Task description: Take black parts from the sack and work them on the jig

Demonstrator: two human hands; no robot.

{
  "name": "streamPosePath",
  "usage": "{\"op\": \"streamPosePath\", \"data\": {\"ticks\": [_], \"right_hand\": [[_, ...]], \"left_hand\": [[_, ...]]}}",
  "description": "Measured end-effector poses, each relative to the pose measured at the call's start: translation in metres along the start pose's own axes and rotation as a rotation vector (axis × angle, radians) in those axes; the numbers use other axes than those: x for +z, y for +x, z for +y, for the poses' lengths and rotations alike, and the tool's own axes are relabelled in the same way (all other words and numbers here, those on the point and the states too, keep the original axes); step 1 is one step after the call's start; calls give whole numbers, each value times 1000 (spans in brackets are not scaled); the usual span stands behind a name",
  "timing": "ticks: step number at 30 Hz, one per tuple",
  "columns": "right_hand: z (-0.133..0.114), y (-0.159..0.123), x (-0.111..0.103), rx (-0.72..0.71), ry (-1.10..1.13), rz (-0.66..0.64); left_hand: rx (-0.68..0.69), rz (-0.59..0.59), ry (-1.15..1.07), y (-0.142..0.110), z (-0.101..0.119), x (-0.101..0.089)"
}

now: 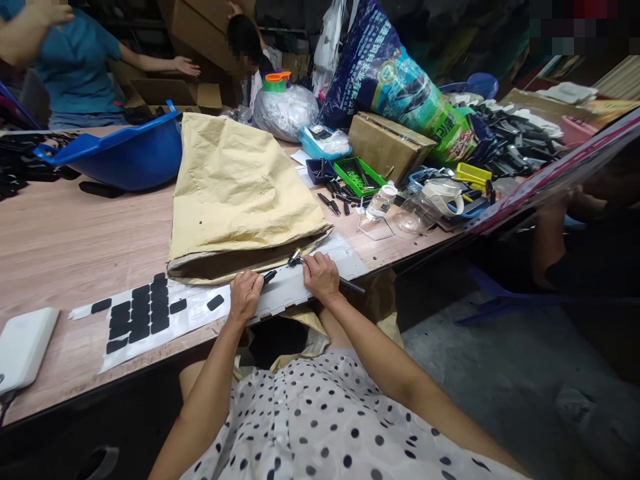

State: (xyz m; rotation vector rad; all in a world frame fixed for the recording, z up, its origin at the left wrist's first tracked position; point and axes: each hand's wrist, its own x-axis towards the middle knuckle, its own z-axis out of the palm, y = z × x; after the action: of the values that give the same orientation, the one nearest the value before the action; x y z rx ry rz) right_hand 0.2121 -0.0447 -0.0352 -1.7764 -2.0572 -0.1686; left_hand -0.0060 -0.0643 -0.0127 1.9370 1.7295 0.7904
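Note:
My left hand (pixel 245 295) is closed around a small black part (pixel 270 275), whose tip pokes out past the fingers over a grey-white board (pixel 287 293) at the table edge. In my right hand (pixel 321 275) is a small hammer (pixel 296 257) with a shiny metal head and a dark handle, its end sticking out behind the wrist. The hammer head is just above the board, a little apart from the black part. To the left, a white sheet (pixel 193 325) carries several black rounded pads (pixel 160 307). Most of the black part is hidden by my fingers.
Behind my hands lies a large tan sack (pixel 235 187), its mouth towards me. A blue basin (pixel 130 157), green tray (pixel 357 175), bottle (pixel 381 202), clear jug (pixel 425 203) and cardboard box (pixel 387 143) stand farther back. A white power bank (pixel 27 347) lies left. Other people are nearby.

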Motion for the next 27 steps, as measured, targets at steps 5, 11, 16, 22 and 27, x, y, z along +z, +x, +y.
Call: {"op": "streamPosePath", "data": {"ticks": [5, 11, 16, 22, 27], "right_hand": [[0, 0, 2, -5, 2, 3], [-1, 0, 1, -3, -5, -7], [0, 1, 2, -6, -4, -3], [-1, 1, 3, -7, -2, 6], [-3, 1, 0, 8, -7, -18]], "left_hand": [[143, -99, -146, -47, 23, -11], [70, -403, -155, -107, 16, 20], [-84, -402, -43, -112, -25, 57], [-48, -552, -188, -94, -10, 42], [-160, -606, -428, -22, 33, 7]]}}
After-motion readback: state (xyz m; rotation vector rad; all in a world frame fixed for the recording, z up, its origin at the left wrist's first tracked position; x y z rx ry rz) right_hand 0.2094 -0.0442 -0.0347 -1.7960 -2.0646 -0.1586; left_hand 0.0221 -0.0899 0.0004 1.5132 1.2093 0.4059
